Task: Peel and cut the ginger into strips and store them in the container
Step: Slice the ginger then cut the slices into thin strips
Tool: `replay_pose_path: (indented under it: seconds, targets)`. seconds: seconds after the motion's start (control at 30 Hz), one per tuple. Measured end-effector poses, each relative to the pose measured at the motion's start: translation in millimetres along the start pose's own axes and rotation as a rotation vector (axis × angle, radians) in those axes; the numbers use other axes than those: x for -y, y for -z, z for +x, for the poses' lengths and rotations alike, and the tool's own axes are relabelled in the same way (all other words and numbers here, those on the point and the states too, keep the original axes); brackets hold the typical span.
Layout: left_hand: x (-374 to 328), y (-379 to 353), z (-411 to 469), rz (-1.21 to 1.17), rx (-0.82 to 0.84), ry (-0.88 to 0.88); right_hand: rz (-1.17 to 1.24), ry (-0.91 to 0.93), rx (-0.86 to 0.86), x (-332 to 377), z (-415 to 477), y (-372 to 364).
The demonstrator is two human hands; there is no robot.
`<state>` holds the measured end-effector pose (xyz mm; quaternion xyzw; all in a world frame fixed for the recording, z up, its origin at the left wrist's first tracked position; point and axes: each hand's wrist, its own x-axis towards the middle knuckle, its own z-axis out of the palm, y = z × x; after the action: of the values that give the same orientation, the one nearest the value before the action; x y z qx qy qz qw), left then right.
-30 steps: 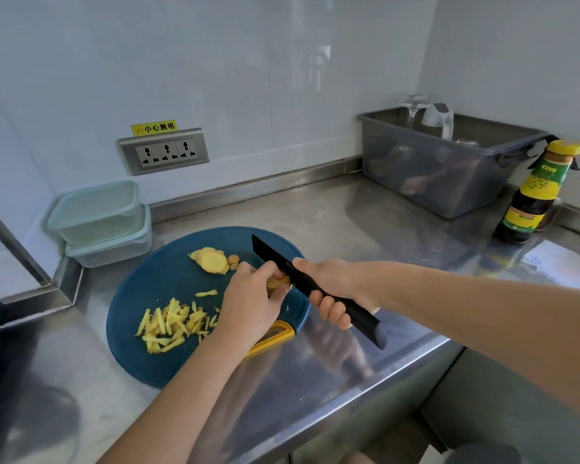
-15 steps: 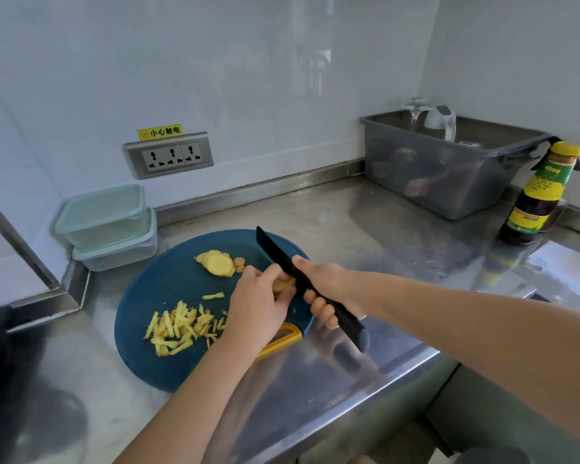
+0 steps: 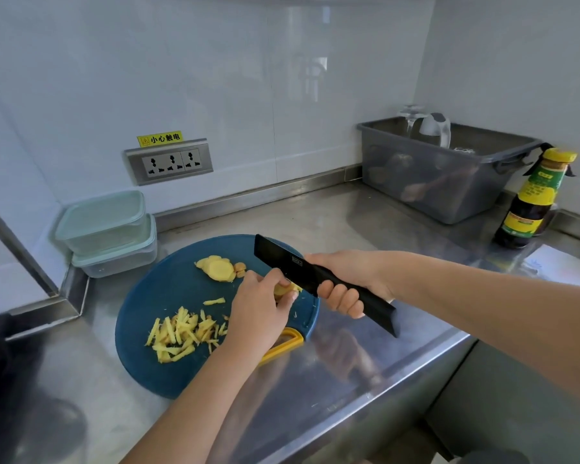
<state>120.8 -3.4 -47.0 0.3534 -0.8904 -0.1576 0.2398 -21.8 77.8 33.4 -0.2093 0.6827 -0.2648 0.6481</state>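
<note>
Frame centre: left hand (image 3: 258, 309) pinches ginger piece (image 3: 283, 289) on blue board (image 3: 168, 293); right hand (image 3: 345, 283) grips black knife (image 3: 282, 259).

Head camera, looking down, close over counter (image 3: 365, 229).

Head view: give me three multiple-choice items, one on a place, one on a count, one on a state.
1. Where do the cut strips lie?
A. On the board
B. In the grey bin
C. On the bare counter

2. How many containers are stacked in the corner?
A. One
B. Two
C. Three

3. What is the right hand doing?
A. Resting open on the counter
B. Holding the bottle
C. Gripping the knife

Answers:
1 A: the strips are piled on the board's near left part.
2 B: one lidded container sits on another.
3 C: the hand is curled round the knife.
</note>
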Motion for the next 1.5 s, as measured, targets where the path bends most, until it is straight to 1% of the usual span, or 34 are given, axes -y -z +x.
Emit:
replay_pose_path:
  seconds: [0.27,0.73,1.0,1.2,1.5]
  targets:
    - [-0.5,0.7,-0.2,0.018,0.002,0.002,-0.008,-0.001,-0.054,-3.7,-1.2,-4.6]
    - [-1.3,1.9,1.8,-0.004,0.012,0.018,0.021,-0.093,0.015,1.3,4.3,-4.6]
    - [-2.7,0.2,1.3,-0.033,-0.006,0.016,0.003,-0.091,-0.065,-0.6,9.0,-12.4]
    - [-1.0,0.0,1.5,-0.069,-0.010,0.008,0.041,-0.079,-0.124,-8.1,17.0,-20.6]
    - [1.9,-1.1,2.2,-0.071,-0.034,-0.001,0.071,-0.005,-0.190,-20.2,25.2,-29.5]
